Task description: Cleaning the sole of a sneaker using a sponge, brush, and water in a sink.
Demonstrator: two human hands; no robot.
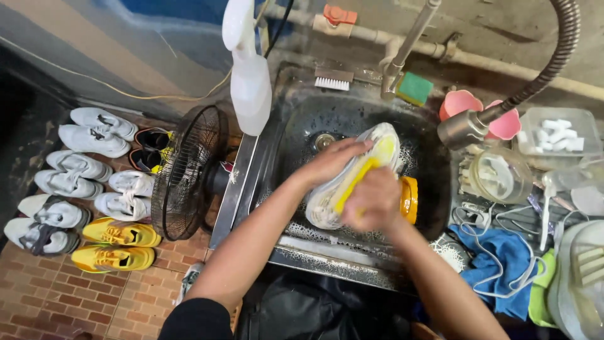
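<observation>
Over the dark, wet sink [302, 119] the left hand [333, 160] lies across a white, soapy shoe [384, 141], its grip clasped on the shoe's side and holding it above the basin; the right hand [374, 200] is clenched around the handle of a yellow brush [360, 176], whose head presses on the shoe; an orange-yellow object [409, 198] shows just beside the right hand; a white spray bottle [248, 82] stands at the sink's left edge, beside a black fan [189, 170]; on the brick floor [56, 296] white sneakers [94, 132] and a yellow pair [116, 242] lie in rows; on the right, a blue cloth [503, 258] lies near pink cups [459, 102] and a green sponge [414, 88].
</observation>
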